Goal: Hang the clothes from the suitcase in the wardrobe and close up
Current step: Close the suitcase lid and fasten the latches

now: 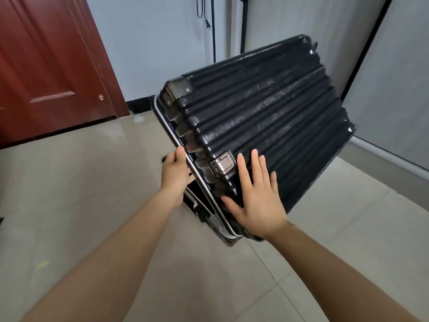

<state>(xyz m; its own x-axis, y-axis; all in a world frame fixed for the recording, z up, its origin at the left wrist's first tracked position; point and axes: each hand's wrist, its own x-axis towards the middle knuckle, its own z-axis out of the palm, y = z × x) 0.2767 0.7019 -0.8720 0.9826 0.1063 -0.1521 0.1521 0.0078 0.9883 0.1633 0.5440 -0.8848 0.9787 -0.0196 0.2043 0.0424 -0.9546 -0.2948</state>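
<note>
A black ribbed hard-shell suitcase (262, 126) lies on the tiled floor with its lid raised at a slant. A metal latch (222, 165) sits on the lid's near edge. My left hand (174, 175) grips the lid's silver rim, fingers curled over it. My right hand (254, 196) lies flat on the ribbed outer face of the lid, fingers straight and spread, just right of the latch. A narrow gap under the lid shows a dark interior with light straps (196, 205). What lies inside is hidden. No wardrobe is in view.
A dark red wooden door (48, 66) stands at the left. A pale wall with a hanging black cable and plug (207, 22) is behind the suitcase. Grey panels (394, 89) stand at the right. Beige floor tiles (81, 182) spread around the case.
</note>
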